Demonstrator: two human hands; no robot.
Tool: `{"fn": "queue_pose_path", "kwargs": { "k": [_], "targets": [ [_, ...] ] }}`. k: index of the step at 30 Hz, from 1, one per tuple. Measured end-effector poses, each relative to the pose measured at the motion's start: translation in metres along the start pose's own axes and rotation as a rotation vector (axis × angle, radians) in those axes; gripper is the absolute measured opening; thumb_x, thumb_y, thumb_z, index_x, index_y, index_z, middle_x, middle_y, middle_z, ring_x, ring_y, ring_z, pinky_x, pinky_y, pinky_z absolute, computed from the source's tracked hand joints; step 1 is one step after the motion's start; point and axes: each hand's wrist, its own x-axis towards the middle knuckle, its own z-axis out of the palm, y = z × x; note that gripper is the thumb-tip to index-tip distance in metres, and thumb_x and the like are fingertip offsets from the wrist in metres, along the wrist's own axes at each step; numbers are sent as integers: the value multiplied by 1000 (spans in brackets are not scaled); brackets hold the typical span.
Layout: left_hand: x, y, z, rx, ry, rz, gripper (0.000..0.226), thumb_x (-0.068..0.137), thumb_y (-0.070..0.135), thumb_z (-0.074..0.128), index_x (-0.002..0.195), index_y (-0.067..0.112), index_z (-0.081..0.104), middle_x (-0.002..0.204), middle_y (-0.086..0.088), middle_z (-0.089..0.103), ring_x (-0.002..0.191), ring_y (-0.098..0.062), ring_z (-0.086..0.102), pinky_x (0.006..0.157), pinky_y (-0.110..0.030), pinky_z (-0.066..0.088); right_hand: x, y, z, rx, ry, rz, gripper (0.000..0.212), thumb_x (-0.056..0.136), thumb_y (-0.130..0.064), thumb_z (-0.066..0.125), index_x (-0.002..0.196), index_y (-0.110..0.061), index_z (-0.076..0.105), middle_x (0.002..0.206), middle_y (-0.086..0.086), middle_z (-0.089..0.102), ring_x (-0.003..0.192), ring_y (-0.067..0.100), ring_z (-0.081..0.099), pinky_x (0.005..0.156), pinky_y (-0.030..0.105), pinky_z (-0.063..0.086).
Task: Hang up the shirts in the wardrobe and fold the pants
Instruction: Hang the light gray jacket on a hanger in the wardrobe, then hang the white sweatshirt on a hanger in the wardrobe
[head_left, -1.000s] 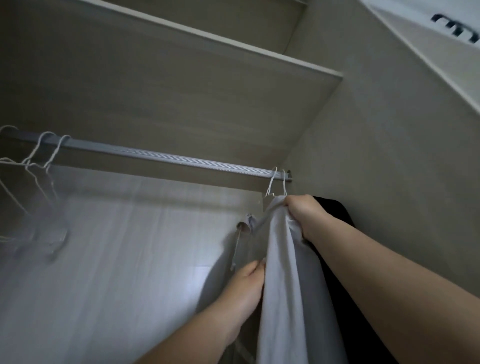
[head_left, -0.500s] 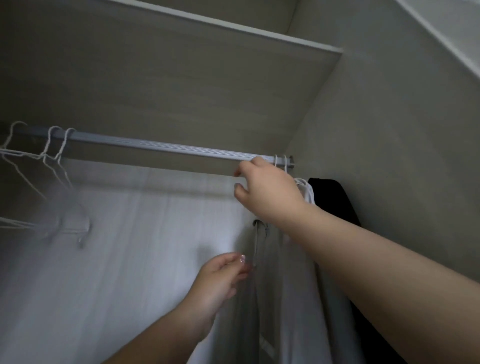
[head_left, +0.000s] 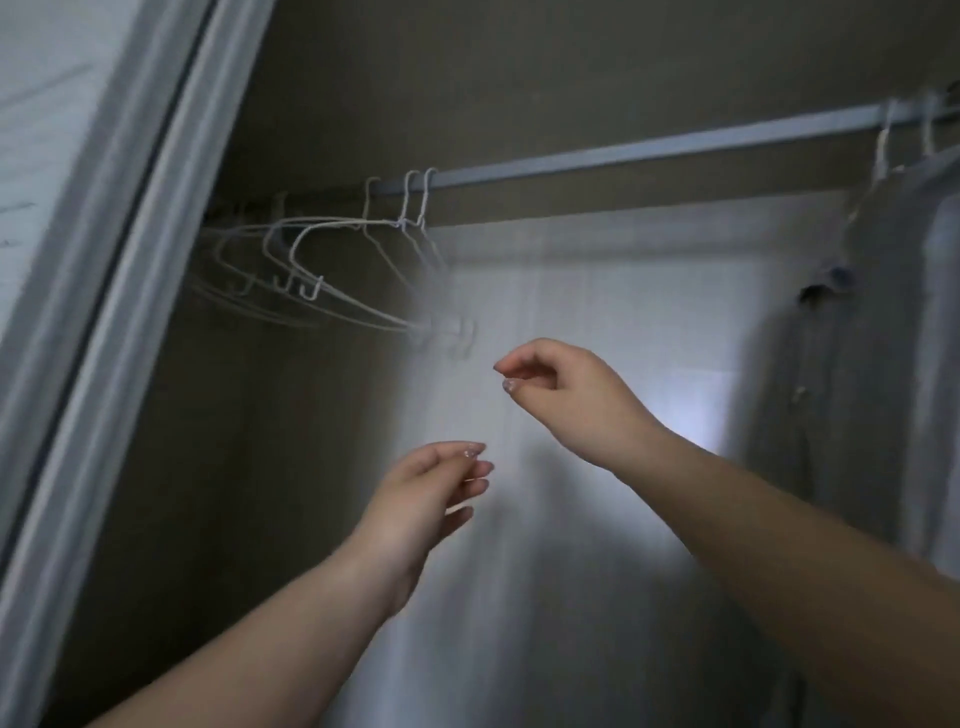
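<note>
A grey rail (head_left: 623, 153) runs across the wardrobe. Several empty white wire hangers (head_left: 363, 270) hang at its left end. A light grey shirt (head_left: 852, 374) hangs on a hanger at the far right of the rail. My right hand (head_left: 566, 395) is in mid-air just right of and below the empty hangers, fingers loosely curled, holding nothing. Lower down, my left hand (head_left: 426, 499) is also empty, its fingers apart. Neither hand touches a hanger or the shirt.
The wardrobe's pale frame (head_left: 104, 291) slants along the left side. The light back panel (head_left: 597, 322) lies behind the hands. A second pale garment (head_left: 940, 364) shows at the right edge.
My view has swung left, from the right end of the rail to the empty hangers. My right hand has left the shirt's hanger and both hands have moved left, empty.
</note>
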Motion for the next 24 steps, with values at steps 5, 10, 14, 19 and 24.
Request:
{"fn": "queue_pose_path", "kwargs": {
  "k": [5,10,14,19,24],
  "targets": [
    [-54,30,-64,94,118,25,9,92,22,60,91,19,68,79,4,71,69,-6,62,72,-25,46,-37,-26,70,331,-125,-26,19,89,-8,61,91,-27,63,101,-5,68,93,5,64,86,15,47],
    [-132,83,-121,263,223,80,11,91,24,60,93,19,70,80,3,73,75,-7,66,81,-28,49,-72,-71,120,566,-241,-47,21,89,-9,62,91,-30,64,99,-6,68,93,3,65,85,18,50],
    [-219,125,-168,421,359,100,10,90,27,61,90,22,70,87,6,73,83,-7,68,82,-27,51,-102,-131,157,768,-372,-52,23,88,-9,62,89,-31,67,97,-6,70,98,9,66,88,29,51],
    [-356,175,-216,539,653,79,8,90,22,61,87,21,68,82,7,73,79,-7,66,82,-30,50,-160,-251,200,957,-570,-155,21,87,-5,63,90,-26,65,96,-6,69,95,8,66,85,21,49],
    [-502,233,-240,653,940,63,7,90,19,62,90,19,69,79,7,74,75,-2,68,73,-22,52,-235,-378,228,1124,-801,-266,20,89,-8,61,93,-28,65,102,-5,69,97,7,65,85,25,50]
  ]
}}
